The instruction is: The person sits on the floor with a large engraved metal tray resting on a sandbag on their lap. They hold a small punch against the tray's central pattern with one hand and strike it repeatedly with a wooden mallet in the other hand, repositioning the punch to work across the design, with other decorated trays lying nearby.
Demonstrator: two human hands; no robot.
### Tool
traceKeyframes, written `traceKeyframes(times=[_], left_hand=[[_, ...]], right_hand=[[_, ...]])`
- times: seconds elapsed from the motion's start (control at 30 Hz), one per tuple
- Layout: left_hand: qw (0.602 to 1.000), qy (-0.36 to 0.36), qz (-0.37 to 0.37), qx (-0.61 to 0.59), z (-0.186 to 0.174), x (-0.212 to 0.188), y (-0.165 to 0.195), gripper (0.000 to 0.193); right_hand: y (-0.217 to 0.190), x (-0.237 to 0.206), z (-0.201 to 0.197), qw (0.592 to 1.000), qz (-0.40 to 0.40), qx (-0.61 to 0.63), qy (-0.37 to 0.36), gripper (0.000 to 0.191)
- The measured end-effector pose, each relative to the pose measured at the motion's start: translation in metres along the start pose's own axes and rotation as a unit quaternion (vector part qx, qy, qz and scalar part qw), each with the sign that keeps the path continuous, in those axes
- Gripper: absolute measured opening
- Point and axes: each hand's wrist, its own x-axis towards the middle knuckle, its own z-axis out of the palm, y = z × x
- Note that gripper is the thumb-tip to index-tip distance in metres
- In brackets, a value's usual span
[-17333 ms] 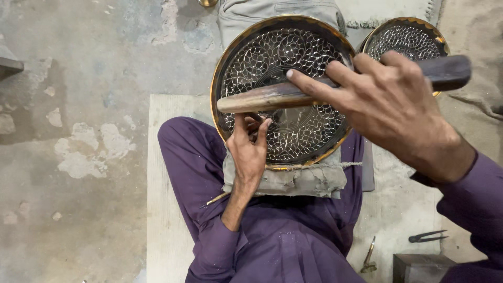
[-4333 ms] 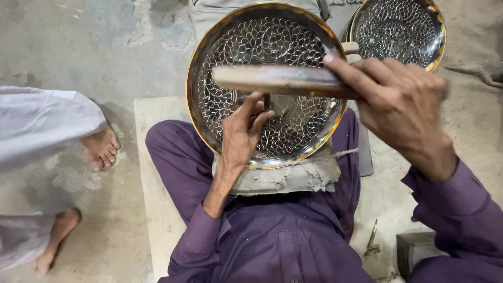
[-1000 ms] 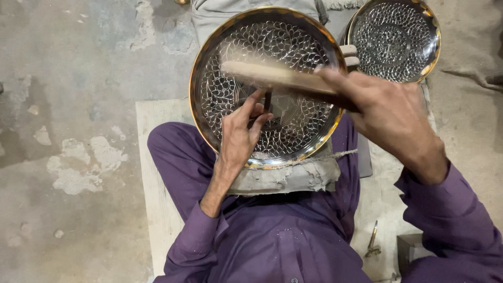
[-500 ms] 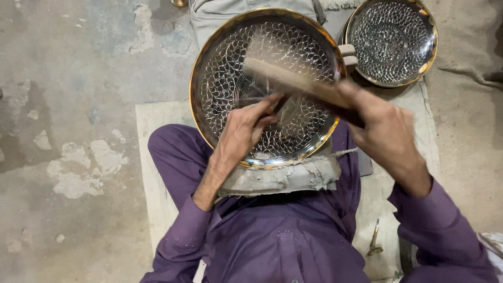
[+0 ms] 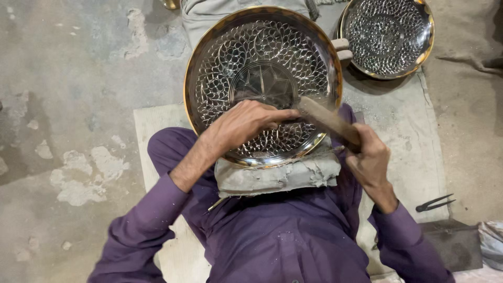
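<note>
A seated person in purple works a large engraved metal tray (image 5: 262,57) propped on a grey pad (image 5: 277,175). The right hand (image 5: 369,160), clenched around a wooden mallet (image 5: 327,121), has just swung it down toward the left hand (image 5: 246,120), whose fingers pinch a small tool, mostly hidden, against the tray's near centre.
</note>
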Motion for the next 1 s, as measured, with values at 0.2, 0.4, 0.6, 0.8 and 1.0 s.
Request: traceKeyframes(times=[0.2,0.4,0.6,0.8,1.0], left_hand=[[0.996,-0.037,0.071,0.032,-0.011,0.003,-0.001,0.042],[0.987,-0.015,0.137,0.084,-0.015,0.004,0.003,0.059],[0.985,-0.04,0.116,0.122,-0.019,0.0,0.004,0.063],[0.984,-0.023,0.15,0.098,-0.019,-0.001,0.005,0.067],[0.977,0.003,0.193,0.092,-0.018,0.001,0.003,0.061]], right_hand=[[-0.016,0.002,0.006,0.966,-0.027,0.224,0.13,0.021],[-0.021,0.012,0.009,0.947,-0.03,0.252,0.195,0.025],[-0.02,0.01,0.01,0.97,-0.034,0.154,0.184,0.03],[-0.018,0.015,0.013,0.972,-0.069,0.133,0.181,0.032],[-0.015,0.02,0.014,0.984,-0.09,0.006,0.151,0.029]])
